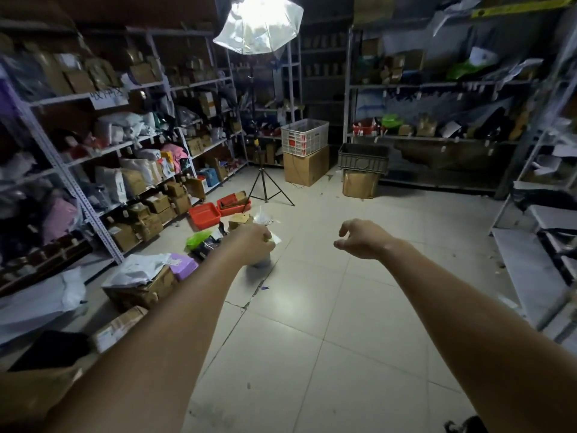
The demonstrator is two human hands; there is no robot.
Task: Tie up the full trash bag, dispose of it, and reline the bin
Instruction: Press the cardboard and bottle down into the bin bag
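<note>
A small trash bin (260, 264) stands on the tiled floor ahead of me, mostly hidden behind my left hand (254, 242). A clear plastic trash bag (261, 217) sticks up from it in a bunched top. My left hand grips the gathered bag just above the bin's rim. My right hand (359, 242) hovers a little to the right of the bin with fingers loosely curled, holding nothing and touching nothing.
Shelving racks packed with parcels line the left (103, 145) and right (437, 114) walls. Boxes (140, 285), red trays (204, 215) and loose packets litter the floor on the left. A light stand tripod (265, 189) stands behind the bin, with crates (306, 151) beyond.
</note>
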